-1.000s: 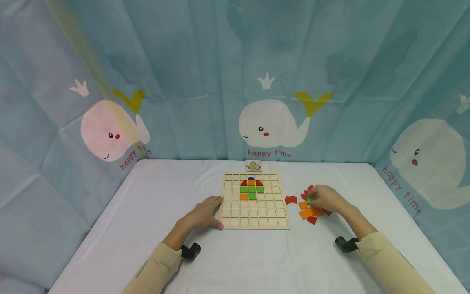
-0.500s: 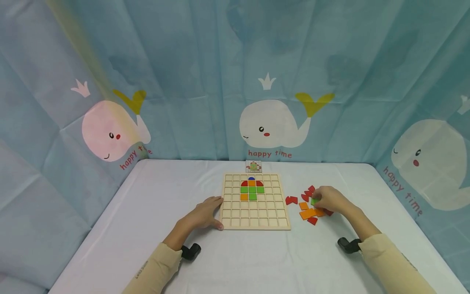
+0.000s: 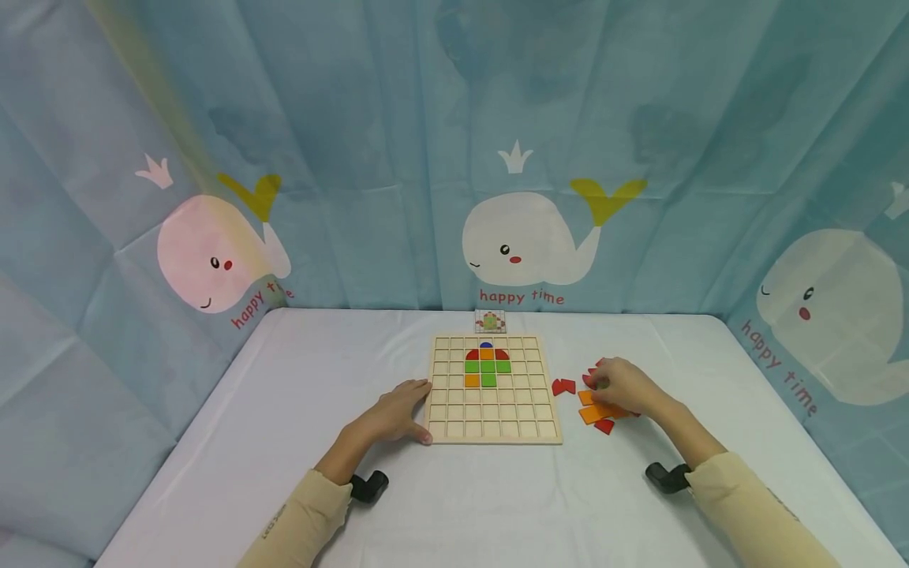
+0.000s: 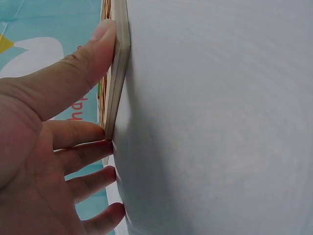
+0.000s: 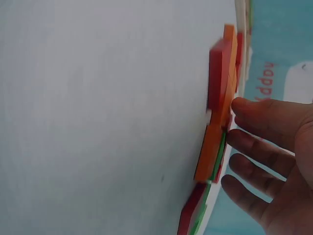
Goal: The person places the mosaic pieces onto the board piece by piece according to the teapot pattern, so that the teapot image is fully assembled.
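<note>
A wooden grid board lies on the white table, with several blue, red, orange and green tiles set in its upper cells. My left hand rests along its left side, thumb at the near corner, fingers mostly straight; the left wrist view shows the thumb against the board's edge. To the right, my right hand is low over a loose pile of orange tiles, red and green ones. In the right wrist view its fingertips touch the pile beside an orange tile; no tile shows between thumb and fingers.
Behind the board stands a small pattern card. Red tiles lie between board and pile, and another red tile is at the pile's near side. A blue whale-print curtain encloses the table's back and sides.
My right hand shifts slightly right, then back left over the pile. The green tile by its fingers, plain before, is now mostly covered. My left hand stays at the board's edge.
</note>
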Demonstrator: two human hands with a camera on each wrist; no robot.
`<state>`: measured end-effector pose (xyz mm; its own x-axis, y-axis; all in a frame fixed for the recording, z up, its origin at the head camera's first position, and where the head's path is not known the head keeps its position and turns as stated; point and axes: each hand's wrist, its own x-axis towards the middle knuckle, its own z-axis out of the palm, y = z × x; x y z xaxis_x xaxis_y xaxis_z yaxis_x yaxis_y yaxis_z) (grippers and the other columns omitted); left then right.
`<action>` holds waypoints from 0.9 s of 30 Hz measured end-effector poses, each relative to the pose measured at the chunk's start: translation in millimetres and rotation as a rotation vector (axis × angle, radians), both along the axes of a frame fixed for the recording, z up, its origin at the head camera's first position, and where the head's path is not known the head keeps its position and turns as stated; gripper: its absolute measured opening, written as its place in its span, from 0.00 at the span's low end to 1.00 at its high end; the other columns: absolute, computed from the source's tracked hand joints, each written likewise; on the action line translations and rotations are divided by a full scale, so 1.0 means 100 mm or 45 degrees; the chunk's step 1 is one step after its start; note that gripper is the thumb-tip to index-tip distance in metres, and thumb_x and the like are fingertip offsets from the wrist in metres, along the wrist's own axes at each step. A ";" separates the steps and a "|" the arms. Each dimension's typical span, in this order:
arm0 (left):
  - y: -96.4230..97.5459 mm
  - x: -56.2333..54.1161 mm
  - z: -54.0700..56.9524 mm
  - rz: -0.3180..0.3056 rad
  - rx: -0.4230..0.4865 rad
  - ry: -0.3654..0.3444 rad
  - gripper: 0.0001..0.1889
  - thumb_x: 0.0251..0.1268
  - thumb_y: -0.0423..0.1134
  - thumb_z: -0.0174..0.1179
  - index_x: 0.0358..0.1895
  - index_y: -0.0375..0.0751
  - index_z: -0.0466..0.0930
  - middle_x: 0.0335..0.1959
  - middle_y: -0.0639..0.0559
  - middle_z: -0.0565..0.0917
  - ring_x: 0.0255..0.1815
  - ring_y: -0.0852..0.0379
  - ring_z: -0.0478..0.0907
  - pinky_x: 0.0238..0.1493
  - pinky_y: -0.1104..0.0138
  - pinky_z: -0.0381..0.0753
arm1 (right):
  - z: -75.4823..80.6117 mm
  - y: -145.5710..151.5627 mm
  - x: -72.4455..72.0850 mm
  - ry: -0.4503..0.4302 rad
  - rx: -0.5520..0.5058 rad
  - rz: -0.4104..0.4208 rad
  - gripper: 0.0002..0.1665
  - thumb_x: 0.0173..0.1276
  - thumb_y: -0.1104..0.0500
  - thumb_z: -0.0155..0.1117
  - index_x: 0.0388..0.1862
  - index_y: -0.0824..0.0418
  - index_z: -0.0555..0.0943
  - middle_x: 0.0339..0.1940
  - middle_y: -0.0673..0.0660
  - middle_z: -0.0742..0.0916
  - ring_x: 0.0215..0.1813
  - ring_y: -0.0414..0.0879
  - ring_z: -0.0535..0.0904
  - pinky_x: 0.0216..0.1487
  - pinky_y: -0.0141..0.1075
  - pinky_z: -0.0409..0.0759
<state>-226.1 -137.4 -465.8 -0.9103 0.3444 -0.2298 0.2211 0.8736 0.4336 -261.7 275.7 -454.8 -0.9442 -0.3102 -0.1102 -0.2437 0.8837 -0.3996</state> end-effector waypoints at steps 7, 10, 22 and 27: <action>0.00 0.02 0.02 0.005 0.020 -0.008 0.52 0.42 0.47 0.78 0.74 0.37 0.61 0.76 0.42 0.62 0.78 0.41 0.54 0.73 0.42 0.57 | 0.01 -0.10 0.01 0.019 0.016 0.079 0.07 0.60 0.62 0.71 0.37 0.61 0.89 0.34 0.51 0.84 0.37 0.44 0.74 0.42 0.38 0.82; 0.00 0.02 0.02 0.006 0.019 -0.011 0.52 0.42 0.47 0.78 0.74 0.37 0.61 0.76 0.42 0.63 0.78 0.41 0.54 0.73 0.42 0.57 | 0.01 -0.12 0.01 0.033 0.035 0.103 0.05 0.60 0.62 0.71 0.36 0.61 0.89 0.32 0.50 0.83 0.36 0.43 0.74 0.41 0.36 0.80; 0.00 0.02 0.02 -0.006 0.009 0.004 0.52 0.41 0.47 0.78 0.73 0.35 0.61 0.75 0.41 0.63 0.78 0.40 0.55 0.72 0.41 0.59 | 0.05 -0.18 0.03 -0.059 0.027 0.087 0.11 0.59 0.60 0.72 0.42 0.61 0.88 0.36 0.51 0.83 0.39 0.43 0.76 0.44 0.37 0.82; -0.01 0.02 0.01 -0.002 0.002 0.007 0.52 0.41 0.47 0.78 0.73 0.35 0.61 0.75 0.41 0.63 0.78 0.40 0.55 0.72 0.41 0.58 | 0.05 -0.20 0.03 -0.034 0.063 0.090 0.13 0.58 0.61 0.73 0.43 0.62 0.88 0.37 0.52 0.84 0.40 0.44 0.77 0.47 0.39 0.84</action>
<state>-224.2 -138.0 -464.7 -0.9110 0.3459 -0.2244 0.2245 0.8727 0.4337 -258.7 255.2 -450.2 -0.9167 -0.3696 -0.1520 -0.2959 0.8834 -0.3634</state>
